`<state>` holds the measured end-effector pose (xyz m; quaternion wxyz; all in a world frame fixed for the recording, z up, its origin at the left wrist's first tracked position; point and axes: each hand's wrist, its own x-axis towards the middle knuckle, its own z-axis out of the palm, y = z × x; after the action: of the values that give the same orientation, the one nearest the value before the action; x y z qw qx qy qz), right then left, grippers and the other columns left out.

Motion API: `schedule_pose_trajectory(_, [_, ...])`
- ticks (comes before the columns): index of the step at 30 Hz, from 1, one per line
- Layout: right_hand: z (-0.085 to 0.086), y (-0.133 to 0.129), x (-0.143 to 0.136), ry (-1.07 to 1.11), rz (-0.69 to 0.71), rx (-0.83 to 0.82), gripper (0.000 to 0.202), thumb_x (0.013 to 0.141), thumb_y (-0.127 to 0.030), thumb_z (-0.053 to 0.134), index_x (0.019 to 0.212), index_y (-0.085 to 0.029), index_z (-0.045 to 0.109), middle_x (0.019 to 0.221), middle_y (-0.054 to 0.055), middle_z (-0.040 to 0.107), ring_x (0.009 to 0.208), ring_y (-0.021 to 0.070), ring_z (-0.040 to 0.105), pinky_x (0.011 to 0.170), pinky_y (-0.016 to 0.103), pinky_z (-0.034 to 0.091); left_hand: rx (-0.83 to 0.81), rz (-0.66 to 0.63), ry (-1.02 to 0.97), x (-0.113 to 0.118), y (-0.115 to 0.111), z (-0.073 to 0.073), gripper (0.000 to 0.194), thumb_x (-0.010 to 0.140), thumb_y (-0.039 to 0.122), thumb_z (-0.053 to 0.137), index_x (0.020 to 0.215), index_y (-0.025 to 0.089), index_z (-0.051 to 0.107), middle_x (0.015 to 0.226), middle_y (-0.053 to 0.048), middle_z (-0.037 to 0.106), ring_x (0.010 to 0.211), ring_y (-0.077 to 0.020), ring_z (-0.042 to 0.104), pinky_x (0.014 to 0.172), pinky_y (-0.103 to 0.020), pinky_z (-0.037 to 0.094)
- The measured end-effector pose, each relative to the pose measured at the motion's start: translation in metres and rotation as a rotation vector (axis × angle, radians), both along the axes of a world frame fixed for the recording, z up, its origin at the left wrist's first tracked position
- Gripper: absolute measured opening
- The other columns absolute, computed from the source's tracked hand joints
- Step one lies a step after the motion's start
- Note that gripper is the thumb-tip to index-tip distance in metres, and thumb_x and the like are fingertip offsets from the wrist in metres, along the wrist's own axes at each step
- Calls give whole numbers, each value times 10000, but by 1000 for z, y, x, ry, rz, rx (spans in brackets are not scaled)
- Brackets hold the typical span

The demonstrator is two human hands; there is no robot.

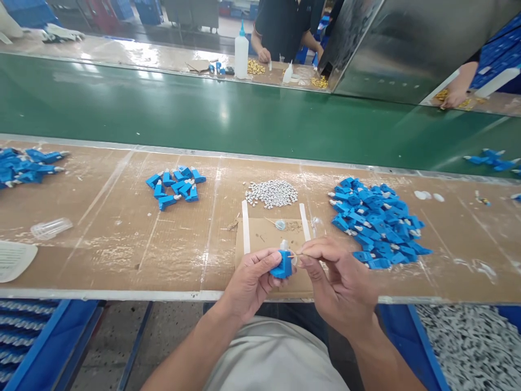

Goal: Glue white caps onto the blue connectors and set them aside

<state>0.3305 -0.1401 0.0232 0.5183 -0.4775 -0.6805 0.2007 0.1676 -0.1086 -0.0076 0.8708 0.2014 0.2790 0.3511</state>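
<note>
My left hand (255, 279) is closed round a blue plastic part (281, 266) with a whitish tip pointing up. Between the thumb and fingers of my right hand (340, 279) is a thin wooden stick (293, 256), its end at the side of the blue part. Both hands are over a cardboard sheet (271, 239) edged with white tape. A small bluish blob (280, 224) with another thin stick lies on that sheet. Just beyond is a pile of small grey-white pieces (272, 194). To the right of my right hand is a large heap of blue parts (376, 222).
A smaller group of blue parts (177, 184) lies left of centre, with more blue parts (24, 165) at the far left. A clear plastic cup (51, 228) is on its side. A green conveyor belt (228, 119) runs behind; across it a person (283, 30) works near a white bottle (241, 54).
</note>
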Motion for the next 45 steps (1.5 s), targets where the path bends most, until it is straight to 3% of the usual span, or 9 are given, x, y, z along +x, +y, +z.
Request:
schedule_pose_trajectory(5, [-4,1,11,158,-116,-191,80,965,-172,597,1000,-228,641,1003,38,634,779,162,613,661,305,504,-63,78,3,-9,4,-9,226,888,292,714,923,72,751,820,-78,719,624,-66,641,540,-99,496])
schedule_pose_trajectory(10, [-31,3,21,-13,-154,-400,138,972,-315,596,925,-214,678,933,40,615,812,180,594,679,300,487,-118,223,-1,-25,13,-21,217,835,252,763,934,58,753,793,-98,737,618,-84,656,508,-97,498])
schedule_pose_trajectory(13, [-41,11,28,-81,-160,-480,204,955,-380,612,1026,-209,699,954,48,646,707,162,571,645,298,484,-131,244,-12,-30,15,-29,232,825,244,772,958,54,752,801,-97,739,621,-89,664,503,-102,506])
schedule_pose_trajectory(16, [-41,37,42,-150,-188,-503,249,945,-407,611,1066,-208,699,932,49,698,706,176,610,657,303,496,-135,231,-36,-32,15,-34,233,833,246,767,980,67,749,830,-92,745,636,-96,677,513,-116,519])
schedule_pose_trajectory(22, [-44,120,64,-401,-138,-407,136,906,-272,598,891,-207,716,828,40,740,745,215,669,722,334,493,-171,223,-47,-35,19,-36,221,830,243,772,975,78,743,836,-87,742,638,-101,675,518,-134,525])
schedule_pose_trajectory(25, [-51,140,66,-470,-110,-396,128,882,-227,593,866,-205,718,834,47,744,757,227,669,725,343,483,-198,231,-49,-36,19,-38,195,846,227,756,985,91,743,881,-87,746,642,-97,669,512,-141,522])
schedule_pose_trajectory(31, [-62,142,66,-527,-93,-401,123,894,-215,573,895,-211,696,821,39,722,754,220,656,714,329,472,-227,241,-79,-36,19,-46,173,882,215,717,1021,115,745,939,-97,744,721,-117,679,629,-193,562])
schedule_pose_trajectory(38, [-65,149,53,-524,-92,-397,106,870,-182,575,807,-207,656,847,59,667,779,224,600,740,335,428,-227,226,-92,-36,19,-45,169,881,225,721,1010,118,745,886,-83,723,697,-101,652,630,-189,550])
schedule_pose_trajectory(45, [-56,147,51,-256,-49,-521,128,872,-266,599,767,-193,604,774,51,614,735,208,577,679,326,458,-191,243,-33,-34,18,-39,190,849,253,757,977,115,731,860,-78,708,678,-96,635,588,-165,523])
